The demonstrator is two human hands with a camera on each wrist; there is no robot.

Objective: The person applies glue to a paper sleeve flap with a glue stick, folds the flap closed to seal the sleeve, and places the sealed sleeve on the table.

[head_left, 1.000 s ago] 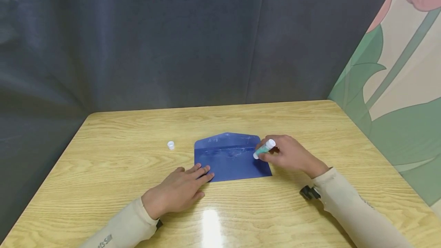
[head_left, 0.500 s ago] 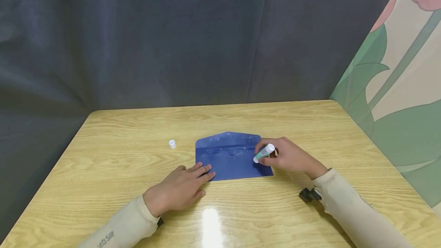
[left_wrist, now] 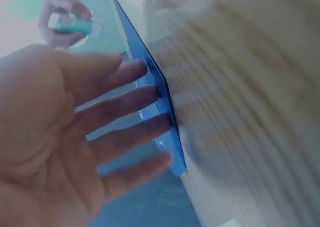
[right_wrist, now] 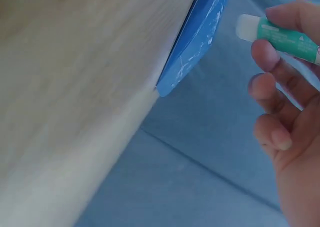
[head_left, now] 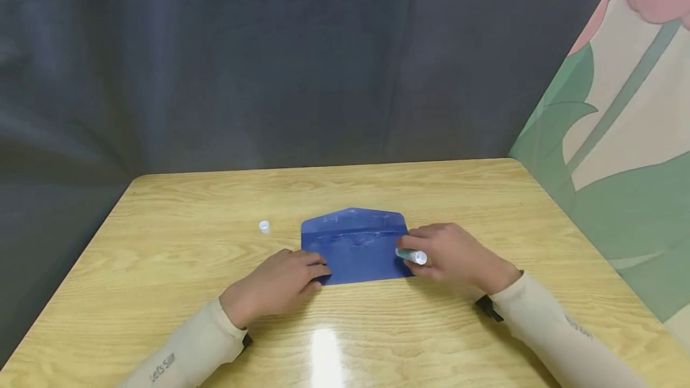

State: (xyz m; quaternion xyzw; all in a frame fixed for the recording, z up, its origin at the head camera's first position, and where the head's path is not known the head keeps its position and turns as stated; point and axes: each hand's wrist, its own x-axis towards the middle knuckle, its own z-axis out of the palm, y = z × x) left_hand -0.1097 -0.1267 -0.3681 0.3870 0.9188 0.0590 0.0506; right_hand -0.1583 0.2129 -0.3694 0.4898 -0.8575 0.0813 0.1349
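Small white cap [head_left: 263, 226] standing alone on the wooden table [head_left: 162, 244], well to the left of the blue envelope [head_left: 353, 247]. Left hand [head_left: 275, 286] next, at the envelope's near left corner, fingers [left_wrist: 131, 104] straight and slightly spread, tips touching the envelope's left edge, nothing gripped; beige sleeve [head_left: 185, 355] trailing back from it toward the near table edge. Envelope lying flat at mid-table, flap open and pointing away toward the dark curtain [head_left: 242, 58], whitish smears across the flap and the upper part of the body. Right hand [head_left: 455, 253] at the envelope's right edge, fingers curled round a green glue stick [head_left: 412, 254], white tip uncapped and aimed left toward the envelope's right side. From the right wrist view, glue stick [right_wrist: 280, 33] pinched between thumb and forefinger, tip just beside the envelope's edge; contact with the paper impossible to tell. Floral green and pink panel [head_left: 625, 118] standing beyond the table's right side, well to the right of the envelope.
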